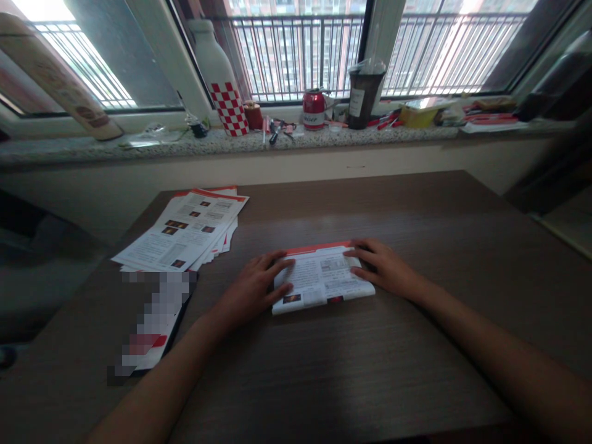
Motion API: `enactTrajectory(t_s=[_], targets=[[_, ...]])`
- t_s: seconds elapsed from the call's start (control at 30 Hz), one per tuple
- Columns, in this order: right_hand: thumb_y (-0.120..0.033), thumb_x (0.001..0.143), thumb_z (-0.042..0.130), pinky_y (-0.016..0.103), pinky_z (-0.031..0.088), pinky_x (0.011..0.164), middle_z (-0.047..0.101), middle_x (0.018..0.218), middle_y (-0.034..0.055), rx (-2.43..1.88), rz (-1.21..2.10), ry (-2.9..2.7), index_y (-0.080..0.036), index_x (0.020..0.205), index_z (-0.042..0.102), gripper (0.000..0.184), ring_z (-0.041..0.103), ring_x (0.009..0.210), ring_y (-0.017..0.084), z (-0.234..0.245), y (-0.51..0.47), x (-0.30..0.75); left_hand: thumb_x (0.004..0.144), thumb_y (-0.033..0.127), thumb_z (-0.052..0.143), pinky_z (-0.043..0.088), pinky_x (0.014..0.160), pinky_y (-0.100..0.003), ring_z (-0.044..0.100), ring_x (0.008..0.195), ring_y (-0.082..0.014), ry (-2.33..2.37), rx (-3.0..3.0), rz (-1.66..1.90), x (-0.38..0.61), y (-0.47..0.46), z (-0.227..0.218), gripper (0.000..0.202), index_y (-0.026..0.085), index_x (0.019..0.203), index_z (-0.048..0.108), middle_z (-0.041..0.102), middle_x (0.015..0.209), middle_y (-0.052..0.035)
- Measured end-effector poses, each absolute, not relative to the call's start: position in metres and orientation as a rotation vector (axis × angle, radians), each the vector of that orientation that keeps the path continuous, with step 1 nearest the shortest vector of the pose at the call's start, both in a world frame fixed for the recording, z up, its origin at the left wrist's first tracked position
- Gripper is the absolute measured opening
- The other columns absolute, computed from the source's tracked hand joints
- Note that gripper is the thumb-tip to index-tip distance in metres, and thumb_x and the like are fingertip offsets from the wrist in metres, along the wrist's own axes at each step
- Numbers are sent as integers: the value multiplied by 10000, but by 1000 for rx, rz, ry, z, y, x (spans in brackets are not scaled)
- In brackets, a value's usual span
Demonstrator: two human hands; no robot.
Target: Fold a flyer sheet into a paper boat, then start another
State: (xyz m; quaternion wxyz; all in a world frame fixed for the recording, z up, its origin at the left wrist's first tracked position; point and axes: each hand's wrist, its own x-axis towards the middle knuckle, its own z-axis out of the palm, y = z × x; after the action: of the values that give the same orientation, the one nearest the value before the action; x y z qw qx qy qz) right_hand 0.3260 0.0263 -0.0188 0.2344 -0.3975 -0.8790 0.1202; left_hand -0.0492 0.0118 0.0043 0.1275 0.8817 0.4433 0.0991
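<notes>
A printed paper sheet [308,277] with a red-orange top strip lies in the middle of the table, its near edge folded over in a rounded crease. My left hand [259,280] rests on its left side with the fingers spread. On the right side lies my right hand [377,265], fingers also stretched out and apart over the paper. Neither hand is closed round it. The sheet's underside is hidden.
Beyond my left arm is a fanned stack of printed sheets [198,222]. Nearer stands a partly blurred-out, dark-edged flat item [160,339]. The windowsill [161,145] bears a checkered bottle [226,92], a red can [313,111] and a dark cup [364,98].
</notes>
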Motion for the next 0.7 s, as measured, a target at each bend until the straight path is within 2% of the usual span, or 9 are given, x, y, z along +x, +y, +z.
enactTrajectory(t_s=[0.17,0.47,0.7], targets=[[-364,1036,602,579,464,1145,547,1528,147,-1117,291,-2433,-279,1400,629,374,537,1393,326,-21,27,327,1040,427,602,439,1154,-521,512,1391,-320,1297,2578,320,-50,15,1,485,314,1508,539,501,1572,-78],[-377,1016,636,560,488,1102,610,1415,134,-1052,315,-2448,-290,1379,646,374,559,1324,315,-15,26,327,1031,439,620,441,1153,-506,529,1361,-314,1261,2561,336,-52,10,4,476,303,1484,565,535,1504,-90],[-391,995,661,576,479,1110,586,1445,130,-1098,359,-2420,-313,1379,654,392,553,1336,326,-16,26,327,1024,442,620,444,1143,-520,545,1350,-332,1295,2544,342,-51,10,3,474,302,1475,579,529,1507,-102]])
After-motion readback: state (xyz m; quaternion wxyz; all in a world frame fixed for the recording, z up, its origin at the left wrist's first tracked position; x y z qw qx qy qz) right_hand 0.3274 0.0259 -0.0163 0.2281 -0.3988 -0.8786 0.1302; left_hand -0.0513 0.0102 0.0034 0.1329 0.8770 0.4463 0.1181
